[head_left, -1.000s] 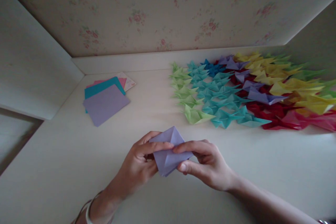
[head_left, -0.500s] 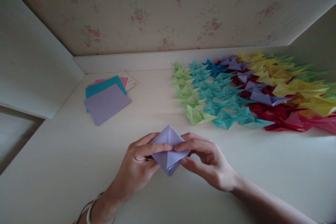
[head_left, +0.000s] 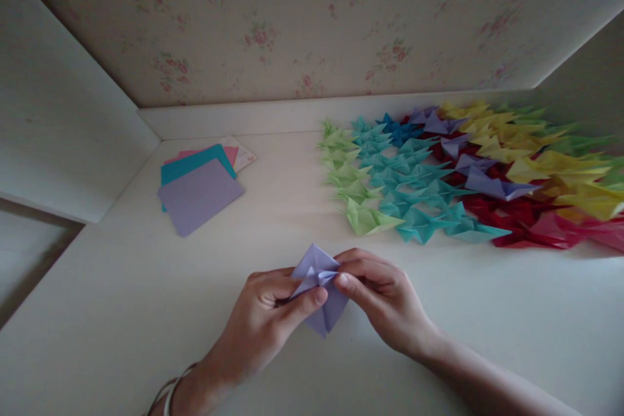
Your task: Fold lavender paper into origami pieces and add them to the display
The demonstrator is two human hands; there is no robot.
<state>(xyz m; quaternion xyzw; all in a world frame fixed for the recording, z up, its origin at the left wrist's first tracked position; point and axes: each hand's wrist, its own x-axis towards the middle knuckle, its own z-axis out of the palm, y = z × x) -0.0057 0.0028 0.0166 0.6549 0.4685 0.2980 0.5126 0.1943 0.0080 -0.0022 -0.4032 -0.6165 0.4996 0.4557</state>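
Note:
A partly folded piece of lavender origami paper (head_left: 327,313) is between both hands above the white table, low in the middle of the view. My left hand (head_left: 273,312) grips its left side, with the thumb pressed across the front. On the right edge, my right hand (head_left: 385,296) pinches a fold between thumb and fingertips. The paper is diamond-shaped, and small layers stand up at its centre. Fingers behind the paper are partly hidden.
At the left lies a fanned stack of paper sheets (head_left: 202,198), lavender on top, then teal and pink. Rows of folded paper cranes (head_left: 414,175) in green, teal, blue, purple, red and yellow cover the back right. A floral wall (head_left: 283,32) rises behind the white table (head_left: 121,312).
The centre of the lavender paper, flat before, now has raised layers. My left thumb has come onto its front, and my right fingers have shifted to pinch the right edge.

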